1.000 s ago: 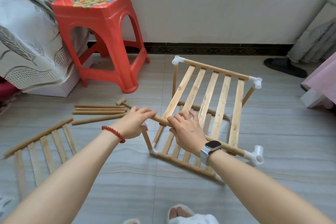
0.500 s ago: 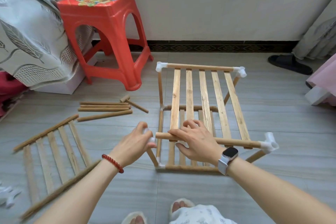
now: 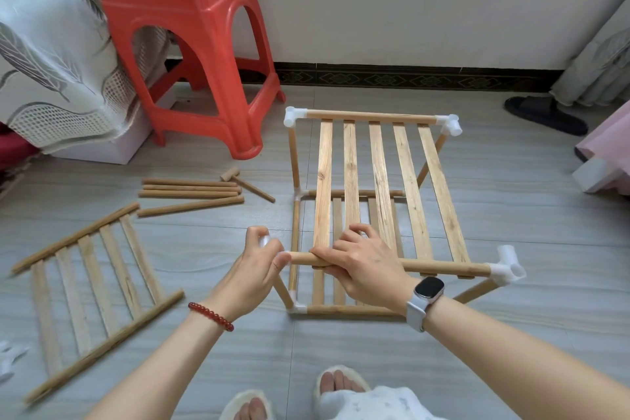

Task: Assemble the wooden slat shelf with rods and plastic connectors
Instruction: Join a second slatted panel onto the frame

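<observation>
Two hands work the shelf's near-left corner: the right hand (image 3: 366,264) has its fingers clamped on the front rod (image 3: 443,268), while the left hand (image 3: 254,271) pinches a plastic connector (image 3: 264,242) at the rod's free end. Steady the rod and push the connector straight along its axis. The shelf (image 3: 378,181) stands on the floor, the rod's long axis running left to right.

Bare forearms, no sleeves. Left hand (image 3: 250,274): a bracelet (image 3: 210,316) of small red beads at the wrist. Right hand (image 3: 366,266): a smartwatch (image 3: 428,290) with dark rectangular face and white strap. Feet in fluffy white open-toed slippers (image 3: 341,382).
</observation>
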### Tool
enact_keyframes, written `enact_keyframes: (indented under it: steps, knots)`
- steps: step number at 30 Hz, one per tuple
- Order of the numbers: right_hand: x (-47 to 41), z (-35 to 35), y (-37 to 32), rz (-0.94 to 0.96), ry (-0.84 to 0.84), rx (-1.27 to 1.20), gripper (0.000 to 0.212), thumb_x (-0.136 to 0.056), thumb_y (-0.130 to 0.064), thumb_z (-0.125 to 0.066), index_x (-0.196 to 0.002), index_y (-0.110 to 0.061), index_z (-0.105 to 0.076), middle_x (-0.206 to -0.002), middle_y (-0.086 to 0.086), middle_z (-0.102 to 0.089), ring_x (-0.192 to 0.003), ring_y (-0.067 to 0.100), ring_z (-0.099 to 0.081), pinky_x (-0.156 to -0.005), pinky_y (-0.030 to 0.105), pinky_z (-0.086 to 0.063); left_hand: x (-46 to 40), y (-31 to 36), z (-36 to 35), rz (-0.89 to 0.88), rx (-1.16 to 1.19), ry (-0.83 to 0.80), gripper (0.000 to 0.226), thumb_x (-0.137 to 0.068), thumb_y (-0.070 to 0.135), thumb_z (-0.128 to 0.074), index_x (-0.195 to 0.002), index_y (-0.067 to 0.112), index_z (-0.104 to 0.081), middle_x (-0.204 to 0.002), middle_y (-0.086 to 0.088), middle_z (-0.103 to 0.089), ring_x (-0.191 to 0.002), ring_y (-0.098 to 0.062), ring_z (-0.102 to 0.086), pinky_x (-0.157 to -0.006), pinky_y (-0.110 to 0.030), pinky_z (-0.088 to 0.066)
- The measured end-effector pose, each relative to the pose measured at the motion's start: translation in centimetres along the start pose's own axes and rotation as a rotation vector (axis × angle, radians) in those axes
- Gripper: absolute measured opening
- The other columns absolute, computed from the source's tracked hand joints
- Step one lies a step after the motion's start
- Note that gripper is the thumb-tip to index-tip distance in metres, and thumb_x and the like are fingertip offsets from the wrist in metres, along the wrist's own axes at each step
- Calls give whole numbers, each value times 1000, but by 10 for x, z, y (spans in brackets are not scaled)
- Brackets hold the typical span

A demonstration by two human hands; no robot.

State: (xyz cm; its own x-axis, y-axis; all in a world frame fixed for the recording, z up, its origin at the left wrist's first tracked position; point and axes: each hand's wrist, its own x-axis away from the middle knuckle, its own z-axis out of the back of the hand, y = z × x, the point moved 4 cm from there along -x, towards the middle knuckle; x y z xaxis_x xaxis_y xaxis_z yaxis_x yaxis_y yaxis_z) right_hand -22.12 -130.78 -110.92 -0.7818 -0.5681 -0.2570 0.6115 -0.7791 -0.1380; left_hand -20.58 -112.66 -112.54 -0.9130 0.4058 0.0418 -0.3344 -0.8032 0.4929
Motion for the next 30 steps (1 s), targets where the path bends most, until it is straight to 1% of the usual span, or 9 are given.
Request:
enact_keyframes:
  steps: [3, 7, 12, 14, 16, 19, 23, 27, 30]
  knots:
    - [-2, 1, 0, 28, 3, -29, 24, -86, -27, -63, -110, -29, -61, -70, -12, -60, -70, 15, -55, -90, 40, -43, 2, -2, -3, -44, 90, 81, 69, -74, 84, -5, -78, 27, -45, -125, 10, -23, -100, -15, -51, -82, -34, -46]
    - [-4, -1, 3, 84, -52, -76, 24, -85, -23, -64, -109, -24, -62, -71, -10, -60, -70, 16, -55, -91, 42, -42, -3, 4, -5, -19, 208, 51, 51, -84, 68, -13, -72, 29, -43, -124, 9, -30, -94, 2, -50, -81, -30, -43]
    - [-5, -2, 1, 136, -82, -109, 20, -86, -24, -63, -106, -24, -63, -71, -10, -60, -73, 15, -54, -91, 42, -41, -6, 17, -11, -13, 225, 9, 37, -92, 49, -21, -71, 28, -43, -121, 12, -31, -82, -10, -57, -78, -30, -46]
    - [-5, 0, -1, 99, -71, -120, 20, -89, -33, -53, -104, -27, -65, -70, -13, -61, -75, 13, -51, -89, 39, -41, -5, 13, -14, 37, 321, 63, 27, -99, 31, -31, -82, 23, -49, -123, 9, -33, -100, -4, -53, -83, -14, -41]
    - [-5, 1, -3, 26, -56, -163, 31, -91, -41, -42, -105, -29, -67, -72, -13, -63, -80, 12, -51, -87, 34, -38, -3, 10, -16, 165, 453, 153, 16, -100, 17, -39, -111, 16, -49, -127, 7, -34, -116, -2, -40, -93, -4, -29]
    - [2, 14, 10, -176, 64, -260, 41, -92, -37, -35, -110, -21, -68, -84, -7, -66, -88, 13, -55, -88, 31, -38, -6, 8, -16, 441, 624, 147, 42, -99, 26, -42, -138, 19, -29, -125, 2, -45, -113, -14, -44, -95, -28, -37]
    - [42, 48, 67, -507, 343, 9, 41, -86, -27, -34, -103, -15, -69, -90, -1, -67, -90, 21, -60, -88, 42, -41, -18, 7, -14, 608, 615, 85, 23, -99, 32, -40, -107, 14, -51, -105, -10, -58, -85, -17, -52, -70, -29, -40]
    - [92, 66, 131, -1090, 201, 91, 42, -90, -29, -31, -114, -15, -63, -116, 10, -59, -114, 29, -46, -99, 44, -28, -36, 3, -14, 703, 660, 69, 31, -101, 32, -35, -104, 10, -56, -96, -11, -59, -84, -20, -52, -75, -32, -40]
    - [113, 56, 148, -1366, 52, -120, 38, -97, -30, -30, -112, -12, -60, -118, 16, -57, -107, 36, -51, -93, 43, -40, -43, 3, -15, 712, 648, 139, 32, -102, 23, -29, -100, 9, -58, -74, -6, -55, -72, -18, -49, -71, -31, -37]
